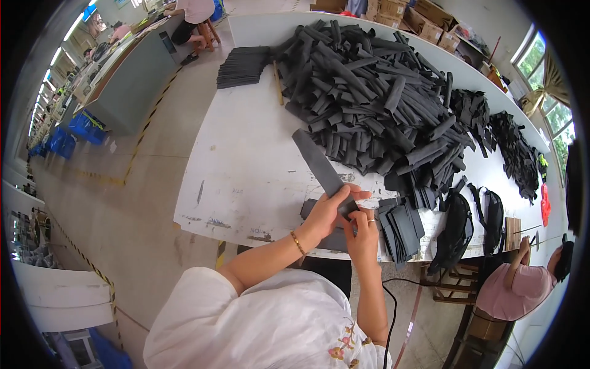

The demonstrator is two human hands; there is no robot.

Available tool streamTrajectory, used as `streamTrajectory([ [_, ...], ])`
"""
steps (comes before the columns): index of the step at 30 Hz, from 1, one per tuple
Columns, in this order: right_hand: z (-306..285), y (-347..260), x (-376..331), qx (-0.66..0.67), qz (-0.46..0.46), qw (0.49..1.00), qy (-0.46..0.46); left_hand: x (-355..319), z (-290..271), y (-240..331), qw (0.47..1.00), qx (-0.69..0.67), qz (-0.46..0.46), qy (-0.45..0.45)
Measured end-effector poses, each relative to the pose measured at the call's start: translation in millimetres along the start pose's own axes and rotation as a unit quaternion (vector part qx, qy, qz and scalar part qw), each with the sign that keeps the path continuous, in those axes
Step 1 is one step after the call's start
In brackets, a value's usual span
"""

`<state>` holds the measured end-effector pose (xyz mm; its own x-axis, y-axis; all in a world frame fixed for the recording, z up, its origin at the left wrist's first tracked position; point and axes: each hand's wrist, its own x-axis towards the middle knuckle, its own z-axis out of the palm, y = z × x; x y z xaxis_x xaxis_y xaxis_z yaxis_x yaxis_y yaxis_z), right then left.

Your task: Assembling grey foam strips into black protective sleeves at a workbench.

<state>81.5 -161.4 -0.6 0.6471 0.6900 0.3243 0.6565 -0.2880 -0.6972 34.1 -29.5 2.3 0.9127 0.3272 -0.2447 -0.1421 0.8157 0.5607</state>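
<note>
A long dark grey fabric strip [318, 161] slants up and to the left from my hands, above the near edge of the white table [246, 160]. My left hand [329, 210] is closed around its lower part, thumb on top. At its lower end, the fingers of my right hand [362, 229] pinch the strip; a ring shows on one finger. Partly hidden under my hands lie more dark flat pieces [308, 209]. Just right of my right hand, a fanned stack of dark rectangular pieces [399, 229] reaches the table edge.
A large heap of dark strips [369, 92] covers the far table, beside a neat stack [243, 66] and a wooden stick [278, 83]. Black bags [455, 227] lie to the right, near a seated person in pink [516, 286]. A black cable [393, 307] hangs beside my right arm.
</note>
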Motion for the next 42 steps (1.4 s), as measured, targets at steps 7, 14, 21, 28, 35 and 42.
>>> streamTrajectory([
  [7, -12, 5, 9, 0.015, -0.119, 0.990, 0.070, 10, 3, 28, 0.993, -0.010, 0.114, -0.024],
  [14, -11, 0, 15, 0.034, -0.142, 0.986, 0.074, -4, 15, 4, 0.994, -0.051, 0.098, -0.006],
  [21, -6, -1, 13, 0.050, -0.134, 0.987, 0.073, -7, 16, -9, 0.993, -0.067, 0.090, -0.025],
  [28, -9, -10, 9, 0.132, 0.013, 0.990, 0.050, -1, 10, -13, 0.996, -0.054, 0.074, -0.007],
  [35, 10, -2, -3, 0.360, 0.092, 0.906, 0.201, 6, 7, 4, 0.988, -0.029, 0.143, -0.055],
  [42, 0, -6, 0, 0.555, 0.229, 0.791, 0.116, 0, 13, -4, 0.992, -0.063, 0.052, -0.095],
])
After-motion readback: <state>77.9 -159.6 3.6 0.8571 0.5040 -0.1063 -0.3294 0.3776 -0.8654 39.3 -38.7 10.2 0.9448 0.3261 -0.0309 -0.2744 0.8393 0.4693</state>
